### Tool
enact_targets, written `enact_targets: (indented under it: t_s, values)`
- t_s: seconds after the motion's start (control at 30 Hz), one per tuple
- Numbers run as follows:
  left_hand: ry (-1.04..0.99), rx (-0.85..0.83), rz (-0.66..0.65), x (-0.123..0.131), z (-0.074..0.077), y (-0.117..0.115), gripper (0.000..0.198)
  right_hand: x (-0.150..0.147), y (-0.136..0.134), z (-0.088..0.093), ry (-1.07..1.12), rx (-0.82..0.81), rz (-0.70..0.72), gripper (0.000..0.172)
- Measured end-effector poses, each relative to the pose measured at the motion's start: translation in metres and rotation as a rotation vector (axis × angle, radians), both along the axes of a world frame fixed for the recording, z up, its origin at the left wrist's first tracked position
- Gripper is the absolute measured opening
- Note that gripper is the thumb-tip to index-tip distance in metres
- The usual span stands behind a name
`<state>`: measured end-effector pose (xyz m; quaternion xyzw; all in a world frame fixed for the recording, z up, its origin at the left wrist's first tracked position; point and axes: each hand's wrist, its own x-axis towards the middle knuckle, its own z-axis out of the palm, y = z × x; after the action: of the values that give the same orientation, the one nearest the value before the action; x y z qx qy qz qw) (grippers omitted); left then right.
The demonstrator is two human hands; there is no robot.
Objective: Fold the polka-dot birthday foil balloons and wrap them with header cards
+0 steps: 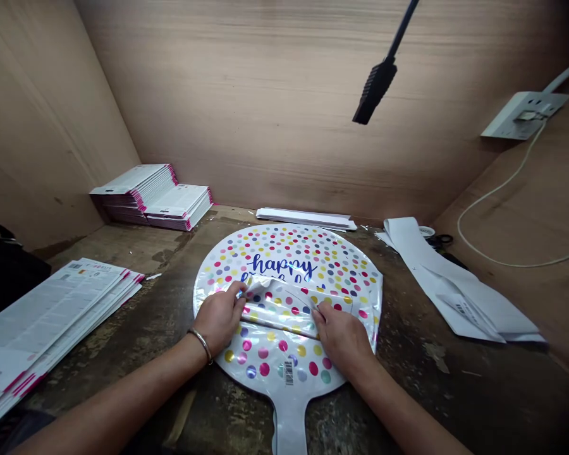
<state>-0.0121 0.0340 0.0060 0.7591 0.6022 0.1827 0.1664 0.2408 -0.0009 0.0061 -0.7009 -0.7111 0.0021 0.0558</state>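
Note:
A flat white foil balloon (289, 243) with coloured dots lies on the table, its wide tail pointing towards me. Blue lettering reads "happy", and the line under it is partly hidden by a raised, folded flap (284, 300) of the foil. My left hand (220, 316), with a bangle on the wrist, is closed on the left end of that flap. At its right end my right hand (344, 335) pinches the flap between thumb and fingers. A small barcode (289, 371) shows below the fold. Whether more balloons lie underneath, I cannot tell.
Printed card packs are stacked at back left (156, 196), with more cards (57, 322) at near left. White strips (306, 218) lie by the back wall. At right are long white paper (448, 284) and black scissors (440, 241). A black cable end (375, 88) hangs above.

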Motion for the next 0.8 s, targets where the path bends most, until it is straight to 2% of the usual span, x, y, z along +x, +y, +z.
enact_targets:
  t_s: [0.17,0.27,0.47,0.6,0.73,0.8]
  values:
    - [-0.02,-0.004,0.055,-0.001,-0.003,0.001,0.016,-0.001,0.001,-0.001,-0.033,0.002,-0.011,0.03]
    - [0.033,-0.006,0.012,-0.002,-0.004,0.003,0.017,-0.001,0.001,0.0,-0.051,0.003,-0.013,0.031]
    - [0.149,-0.041,-0.084,0.0,-0.002,0.011,0.033,-0.002,0.001,0.0,-0.064,-0.021,-0.027,0.03]
    - [0.287,-0.066,-0.109,0.003,0.006,0.023,0.04,-0.003,0.0,0.001,-0.074,-0.025,-0.022,0.027]
    - [0.382,0.036,-0.072,0.019,0.017,0.03,0.041,-0.003,-0.001,0.002,-0.073,-0.024,-0.009,0.024]
    - [0.383,0.145,-0.184,0.032,0.017,0.029,0.045,-0.002,-0.001,0.003,-0.068,-0.031,-0.004,0.025]
